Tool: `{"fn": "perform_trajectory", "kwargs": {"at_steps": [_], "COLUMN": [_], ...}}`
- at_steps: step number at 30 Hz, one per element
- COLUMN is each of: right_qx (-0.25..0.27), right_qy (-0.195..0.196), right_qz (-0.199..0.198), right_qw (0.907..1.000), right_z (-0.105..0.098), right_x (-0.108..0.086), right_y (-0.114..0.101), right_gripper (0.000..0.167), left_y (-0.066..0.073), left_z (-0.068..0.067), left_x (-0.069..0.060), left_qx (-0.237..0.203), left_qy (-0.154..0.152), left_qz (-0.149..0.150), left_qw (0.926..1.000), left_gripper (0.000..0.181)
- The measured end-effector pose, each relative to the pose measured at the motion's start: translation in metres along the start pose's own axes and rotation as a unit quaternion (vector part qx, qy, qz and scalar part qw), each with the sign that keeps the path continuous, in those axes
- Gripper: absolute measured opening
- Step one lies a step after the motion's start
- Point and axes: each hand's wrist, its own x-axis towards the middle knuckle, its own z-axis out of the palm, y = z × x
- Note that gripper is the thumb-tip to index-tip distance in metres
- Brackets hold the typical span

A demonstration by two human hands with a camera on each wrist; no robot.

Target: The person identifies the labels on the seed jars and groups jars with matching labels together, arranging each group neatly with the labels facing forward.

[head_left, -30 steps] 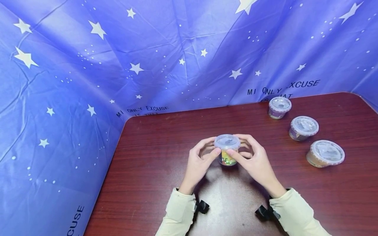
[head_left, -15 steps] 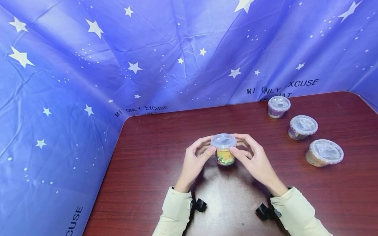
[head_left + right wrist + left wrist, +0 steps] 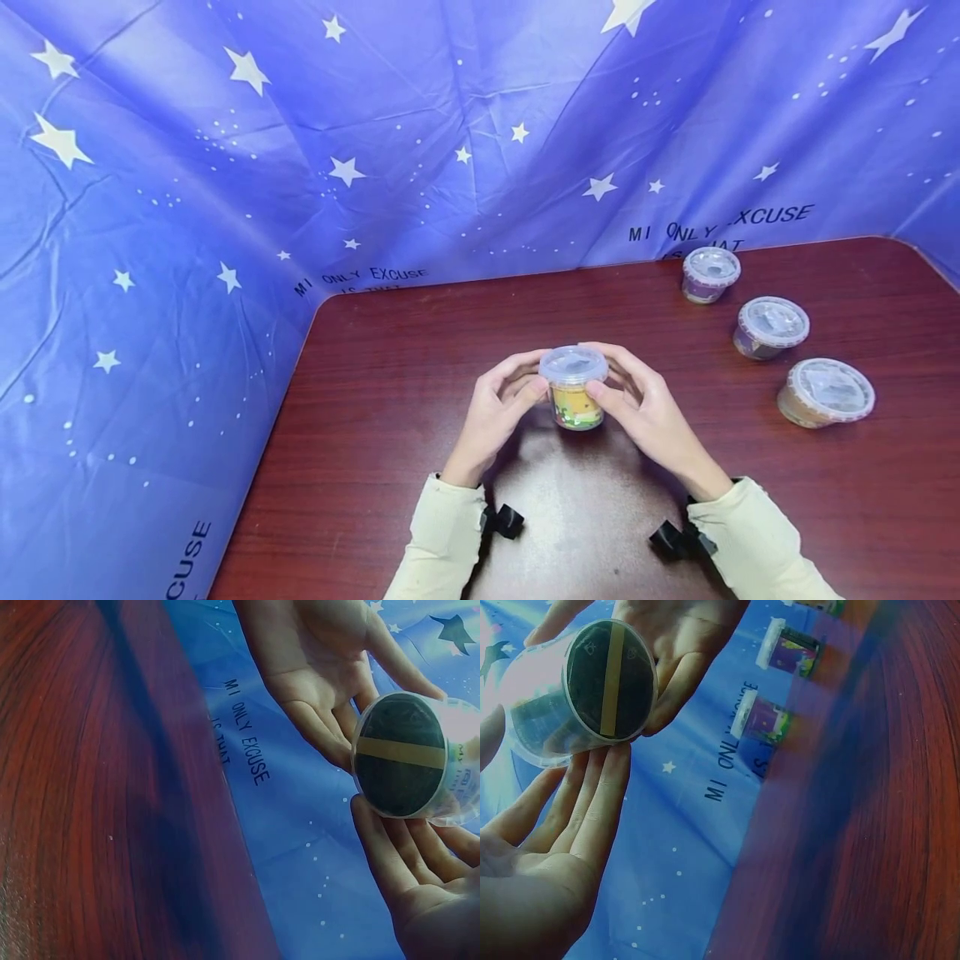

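A small clear plastic tub with a translucent lid and a yellow-green picture label is held upright off the table between both hands. The left hand grips its left side, thumb on the front and fingers behind. On the opposite side, the right hand holds it the same way. From below, the left wrist view shows the tub's dark base with a yellow strip across it. The same base faces the right wrist camera, fingers of both hands touching the wall. The lid is on.
Three similar lidded tubs stand in a slanting row on the right: a far purple one, a middle one and a near one with tan sides. A blue starry curtain hangs behind the dark red wooden table.
The right thumb has shifted outward to the right on the tub, uncovering more of the yellow label. The left hand has moved slightly left. The three other tubs have stayed put.
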Motion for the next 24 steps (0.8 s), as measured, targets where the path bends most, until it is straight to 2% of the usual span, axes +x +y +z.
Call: {"fn": "perform_trajectory", "kwargs": {"at_steps": [5,9,12,17,24], "right_qx": [-0.015,-0.018,-0.013,-0.019,-0.036], "right_qy": [0.024,0.065,0.084,0.095,0.103], "right_qz": [0.008,0.024,0.033,0.037,0.041], "right_qw": [0.9996,0.9974,0.9958,0.9946,0.9932], "right_z": [0.001,0.003,0.005,0.007,0.01], "right_x": [0.0,0.002,0.003,0.004,0.004], "right_y": [-0.001,-0.002,-0.002,-0.001,-0.002], "right_gripper": [0.042,0.041,0.041,0.041,0.041], "left_y": [0.002,0.006,0.009,0.01,0.007], "left_z": [0.001,0.005,0.009,0.016,0.018], "left_x": [0.001,0.002,0.002,0.001,0.002], "left_qx": [-0.001,0.002,0.009,0.027,0.031], "left_qy": [0.006,0.024,0.04,0.061,0.073], "left_qz": [0.004,0.006,0.001,-0.012,-0.011], "left_qw": [1.0,0.9997,0.9991,0.9977,0.9968], "left_gripper": [0.049,0.037,0.037,0.043,0.041]}}
